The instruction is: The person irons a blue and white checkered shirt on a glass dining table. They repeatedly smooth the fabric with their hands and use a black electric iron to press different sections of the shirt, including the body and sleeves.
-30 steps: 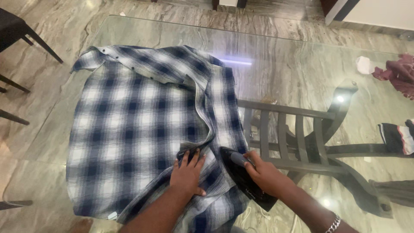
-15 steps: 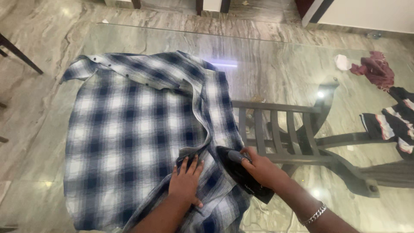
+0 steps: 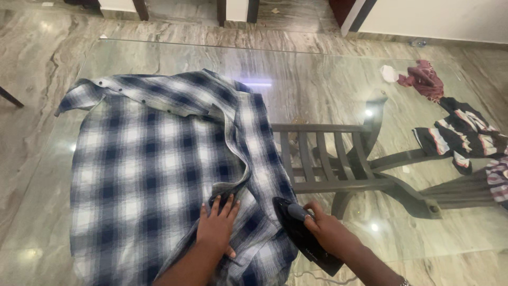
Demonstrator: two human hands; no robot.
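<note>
Centrally, a blue-and-white plaid shirt [image 3: 159, 169] lies spread on the glass surface [image 3: 328, 90], collar end away from the person. The left hand [image 3: 216, 229] rests flat on the cloth, fingers [image 3: 222, 204] spread wide and gripping nothing; a judgement: the flat palm pins the fabric so that it stays taut and does not slide. Just beyond those fingertips runs a folded edge of the shirt, a raised ridge curving away toward the collar. To the right of the left fingers, near but apart, the right hand [image 3: 329, 233] closes around the grey handle of a black clothes iron [image 3: 301, 235], whose pointed nose faces away from the person at the shirt's right edge. Well beyond the right fingers, other garments lie apart: a striped dark garment [image 3: 460, 135] and a maroon cloth [image 3: 423, 78]. Beneath the glass, a dark slatted frame [image 3: 323, 159] shows through.
</note>
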